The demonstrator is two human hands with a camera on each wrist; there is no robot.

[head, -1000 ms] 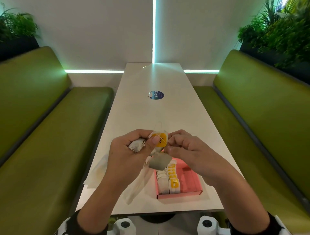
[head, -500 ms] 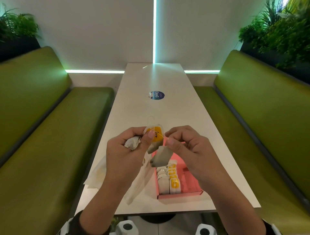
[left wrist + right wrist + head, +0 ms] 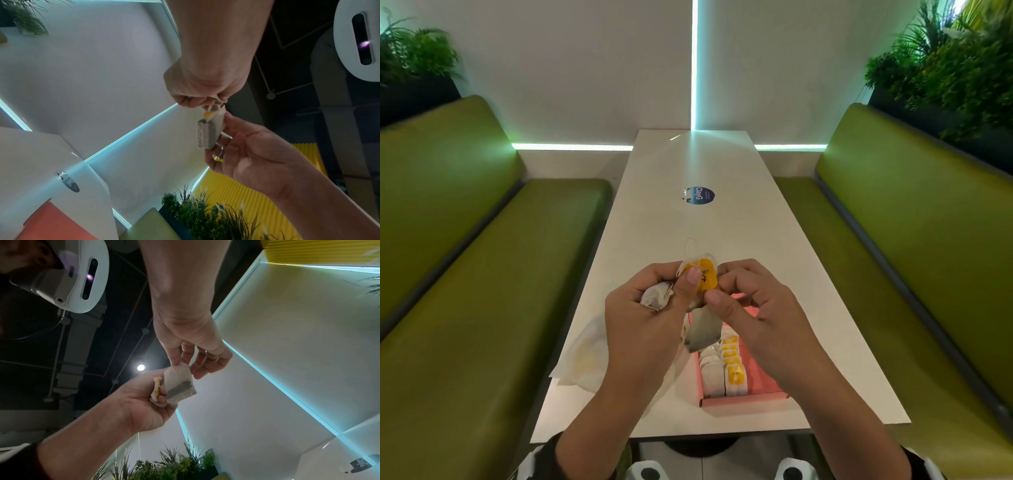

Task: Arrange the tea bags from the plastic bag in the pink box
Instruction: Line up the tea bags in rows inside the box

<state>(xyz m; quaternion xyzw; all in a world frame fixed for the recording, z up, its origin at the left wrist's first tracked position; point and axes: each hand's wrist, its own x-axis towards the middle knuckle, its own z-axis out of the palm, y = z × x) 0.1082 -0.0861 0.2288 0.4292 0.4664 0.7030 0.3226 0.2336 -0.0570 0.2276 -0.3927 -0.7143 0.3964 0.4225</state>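
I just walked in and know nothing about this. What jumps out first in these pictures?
Two bare hands meet in mid-air over a long white table: the left hand and right hand both pinch a tea bag with a bright yellow tag. Just below them, near the table's front edge, a pink box holds a neat row of tea bags. Green benches line both sides.

Cyan LED strips (image 3: 694, 65) light the wall, glare streak on table (image 3: 722, 240). Wide-angle bending at edges. Wrist views dim, soft.
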